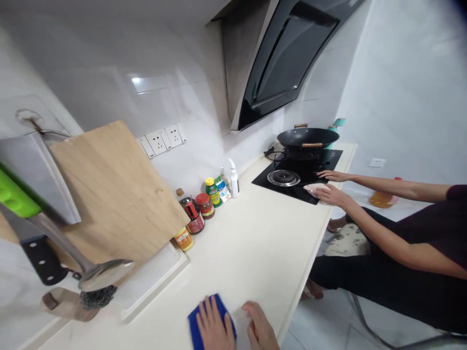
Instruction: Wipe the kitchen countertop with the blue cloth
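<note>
A folded blue cloth (196,335) lies on the countertop at the bottom of the head view. My left hand (215,325) rests flat on top of it, fingers stretched out and covering much of the cloth. Just to the right, my right hand (260,326) is over the counter with loosely bent fingers and nothing visible in it. A narrow gap separates it from the cloth. The wrists of both hands are cut off by the lower edge of the view.
Another person's hand (333,195) presses a pale cloth (315,188) on the black stove (262,179), which bears a wok (306,138). Several seasoning jars (205,206) and a spray bottle (234,182) line the wall. A cutting board (120,194) and ladle (105,273) are at left.
</note>
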### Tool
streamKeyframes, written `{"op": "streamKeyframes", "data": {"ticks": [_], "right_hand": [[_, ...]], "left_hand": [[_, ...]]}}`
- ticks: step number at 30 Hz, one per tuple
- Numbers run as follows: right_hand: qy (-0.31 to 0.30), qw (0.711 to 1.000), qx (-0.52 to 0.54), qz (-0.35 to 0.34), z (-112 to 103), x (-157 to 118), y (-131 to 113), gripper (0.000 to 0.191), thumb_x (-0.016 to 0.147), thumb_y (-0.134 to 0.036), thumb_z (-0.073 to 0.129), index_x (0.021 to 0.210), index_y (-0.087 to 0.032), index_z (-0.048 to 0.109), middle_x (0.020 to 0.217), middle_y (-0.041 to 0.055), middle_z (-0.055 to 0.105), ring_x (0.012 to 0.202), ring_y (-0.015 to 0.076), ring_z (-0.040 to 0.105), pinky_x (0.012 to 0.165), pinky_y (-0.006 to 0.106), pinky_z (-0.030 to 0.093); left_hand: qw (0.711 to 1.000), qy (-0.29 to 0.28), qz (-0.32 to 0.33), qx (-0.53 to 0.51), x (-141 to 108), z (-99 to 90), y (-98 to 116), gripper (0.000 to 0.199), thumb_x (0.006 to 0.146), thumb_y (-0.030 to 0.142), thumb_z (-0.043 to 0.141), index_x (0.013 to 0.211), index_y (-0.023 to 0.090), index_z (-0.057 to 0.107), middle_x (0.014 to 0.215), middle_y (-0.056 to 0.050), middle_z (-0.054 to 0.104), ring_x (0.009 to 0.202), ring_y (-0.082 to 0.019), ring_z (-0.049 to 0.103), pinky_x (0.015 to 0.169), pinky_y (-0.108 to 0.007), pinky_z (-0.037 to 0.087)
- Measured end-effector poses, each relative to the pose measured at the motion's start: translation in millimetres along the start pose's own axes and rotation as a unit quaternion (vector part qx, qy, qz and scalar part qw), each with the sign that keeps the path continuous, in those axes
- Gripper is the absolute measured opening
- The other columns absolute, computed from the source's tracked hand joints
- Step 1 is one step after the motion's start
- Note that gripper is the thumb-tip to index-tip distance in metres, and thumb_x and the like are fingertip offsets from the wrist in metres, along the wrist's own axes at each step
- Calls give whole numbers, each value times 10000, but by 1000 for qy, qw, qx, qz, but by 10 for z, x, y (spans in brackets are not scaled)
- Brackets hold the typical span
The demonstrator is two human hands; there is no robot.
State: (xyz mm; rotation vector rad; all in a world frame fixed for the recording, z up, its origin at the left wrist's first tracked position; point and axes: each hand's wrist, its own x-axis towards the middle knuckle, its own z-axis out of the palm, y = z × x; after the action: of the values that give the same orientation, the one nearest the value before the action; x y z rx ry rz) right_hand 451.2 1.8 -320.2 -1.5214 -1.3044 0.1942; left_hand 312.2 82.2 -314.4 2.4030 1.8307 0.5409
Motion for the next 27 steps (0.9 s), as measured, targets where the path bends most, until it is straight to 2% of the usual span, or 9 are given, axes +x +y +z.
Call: {"op": "streamKeyframes", "data": {"ticks": [3, 5, 7, 9, 13, 16, 18, 21, 27], "right_hand": [[16, 998, -37, -53, -108, 210, -9, 428, 917, -162, 373, 1325, -235, 481, 1294, 108, 612, 1197, 227, 593, 1000, 410, 539], [-11, 994, -63, -89, -122, 305, -41, 431, 928, -166, 371, 1341, -214, 482, 1319, 117, 605, 1226, 225, 573, 1023, 426, 526], [-63, 985, -97, -129, -75, 350, -100, 472, 914, -140, 365, 1371, -178, 477, 1384, 130, 572, 1306, 233, 514, 1080, 455, 480], [-134, 968, -141, -156, 24, 353, -172, 554, 892, -127, 387, 1443, -159, 435, 1500, 129, 480, 1421, 262, 390, 1160, 514, 384], [-252, 935, -209, -136, 267, 312, -268, 655, 906, -225, 462, 1546, -200, 323, 1640, 119, 241, 1508, 356, 189, 1211, 624, 206], [-305, 920, -224, -104, 385, 322, -289, 687, 929, -369, 490, 1564, -203, 286, 1652, 151, 139, 1511, 416, 122, 1204, 663, 132], [-332, 912, -227, -84, 419, 358, -314, 722, 940, -432, 479, 1583, -237, 215, 1655, 151, 100, 1510, 420, 122, 1196, 675, 117], [-344, 908, -233, -58, 437, 417, -379, 750, 941, -469, 474, 1591, -297, 142, 1660, 136, 50, 1507, 429, 124, 1174, 709, 117], [-296, 924, -224, -95, 261, 542, -239, 777, 845, -341, 596, 1554, -353, 280, 1666, 84, 123, 1504, 430, 135, 1157, 753, 68]], "left_hand": [[981, -142, 55, -124, 185, -82, 478, 550, 948, 356, 337, 1449, 188, 488, 1582, -106, 417, 1526, -283, 252, 1270, -582, 144], [955, -190, 52, -221, 265, -182, 544, 553, 968, 373, 290, 1468, 209, 459, 1600, -84, 394, 1522, -230, 264, 1283, -524, 147], [942, -167, -4, -291, 281, -288, 366, 590, 984, 401, 218, 1494, 175, 411, 1622, -93, 357, 1514, -193, 282, 1282, -453, 190], [945, -99, -76, -303, 223, -389, -17, 627, 985, 427, 181, 1498, 133, 389, 1631, -117, 336, 1513, -193, 285, 1275, -423, 217], [969, -12, -157, -193, -40, -597, -985, 666, 961, 474, 208, 1450, 85, 441, 1610, -170, 364, 1528, -258, 248, 1278, -474, 188], [978, 25, -189, -79, -202, -723, -1475, 707, 940, 496, 204, 1375, 25, 504, 1547, -249, 423, 1526, -320, 242, 1264, -519, 198], [972, 43, -228, -25, -243, -754, -1593, 718, 938, 491, 179, 1360, 14, 510, 1518, -286, 438, 1516, -358, 251, 1231, -565, 245], [956, 56, -286, 31, -234, -726, -1527, 733, 936, 520, 191, 1418, 36, 456, 1559, -298, 365, 1510, -412, 233, 1194, -616, 268], [953, 59, -287, 77, -203, -683, -1295, 762, 940, 554, 168, 1466, 55, 402, 1584, -280, 330, 1504, -445, 218, 1191, -631, 249]]}}
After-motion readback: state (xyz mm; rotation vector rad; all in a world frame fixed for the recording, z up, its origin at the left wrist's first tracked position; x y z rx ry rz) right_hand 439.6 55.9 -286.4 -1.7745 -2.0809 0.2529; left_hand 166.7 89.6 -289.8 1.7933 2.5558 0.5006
